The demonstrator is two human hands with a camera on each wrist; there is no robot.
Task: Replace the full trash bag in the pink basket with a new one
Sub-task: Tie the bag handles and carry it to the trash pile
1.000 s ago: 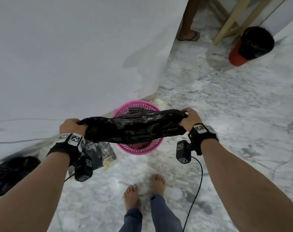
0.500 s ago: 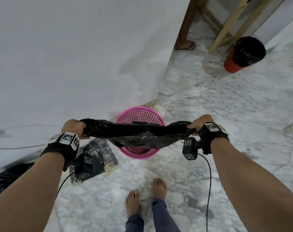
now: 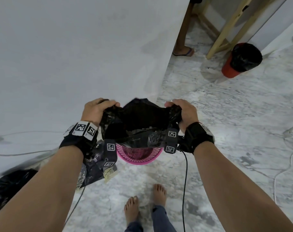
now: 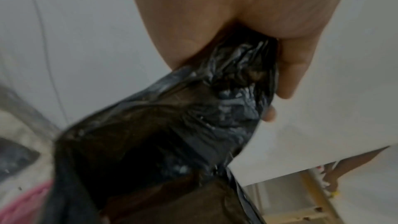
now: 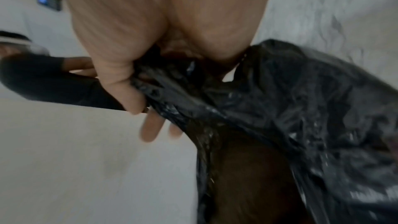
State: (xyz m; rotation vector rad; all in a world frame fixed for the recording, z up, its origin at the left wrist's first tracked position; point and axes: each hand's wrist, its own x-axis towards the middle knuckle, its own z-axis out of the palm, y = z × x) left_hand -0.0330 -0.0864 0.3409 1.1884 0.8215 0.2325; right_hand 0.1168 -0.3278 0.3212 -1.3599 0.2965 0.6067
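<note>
A new black trash bag point(image 3: 140, 119) hangs with its mouth spread wide above the pink basket point(image 3: 139, 155), which stands on the marble floor by the white wall. My left hand point(image 3: 98, 109) grips the bag's left rim, and my right hand point(image 3: 182, 111) grips its right rim. In the left wrist view the fingers point(image 4: 288, 74) bunch the black plastic point(image 4: 172, 134). The right wrist view shows the thumb and fingers point(image 5: 129, 94) pinching the crumpled rim of the bag point(image 5: 301, 108). The bag hides most of the basket.
A full black bag point(image 3: 10, 186) lies at the far left by the wall, and a pack of bags point(image 3: 95, 171) lies left of the basket. A red bin with a black liner point(image 3: 241, 60) stands back right near wooden legs point(image 3: 226, 29). Another person's foot point(image 3: 183, 51) is beyond. Cables trail across the floor.
The hands have come closer together and risen. The bag, stretched flat between them before, now gapes open over the basket.
</note>
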